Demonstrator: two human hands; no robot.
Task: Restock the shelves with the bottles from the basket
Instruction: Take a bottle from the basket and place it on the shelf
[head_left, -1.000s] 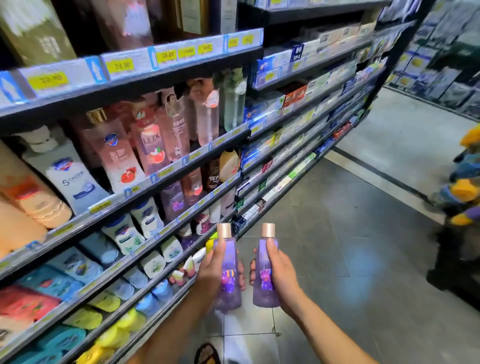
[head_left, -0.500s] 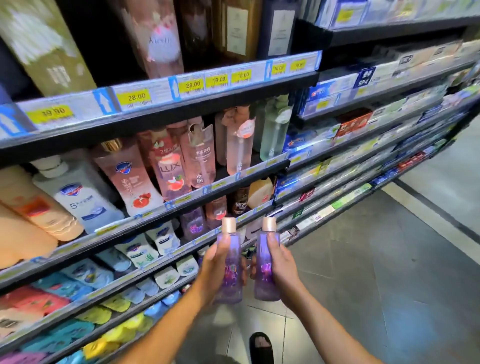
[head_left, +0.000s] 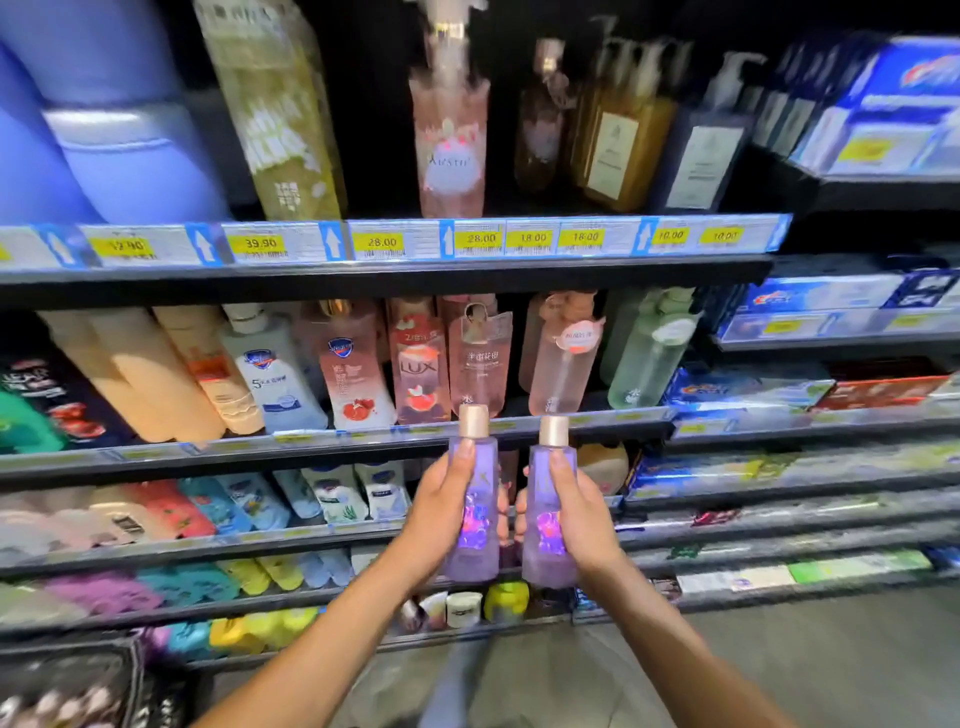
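Observation:
I hold two clear purple bottles with gold caps upright in front of the shelving. My left hand (head_left: 441, 512) grips the left purple bottle (head_left: 474, 519) around its body. My right hand (head_left: 584, 512) grips the right purple bottle (head_left: 549, 525) the same way. Both bottles sit side by side, close but apart, level with the third shelf (head_left: 311, 532) from the top. Their caps reach up to the front rail of the pink body-wash shelf (head_left: 322, 441). The basket (head_left: 67, 686) shows at the bottom left corner, dark and partly cut off.
Pink, cream and green pump bottles (head_left: 563, 353) fill the shelf above my hands. The top shelf rail carries yellow price tags (head_left: 382, 241). Toothpaste boxes (head_left: 748, 389) stack on the right shelves. Grey floor (head_left: 779, 649) lies below right.
The view has turned to face the shelving straight on and come closer. Both hands have lifted the bottles a little higher, toward the shelf.

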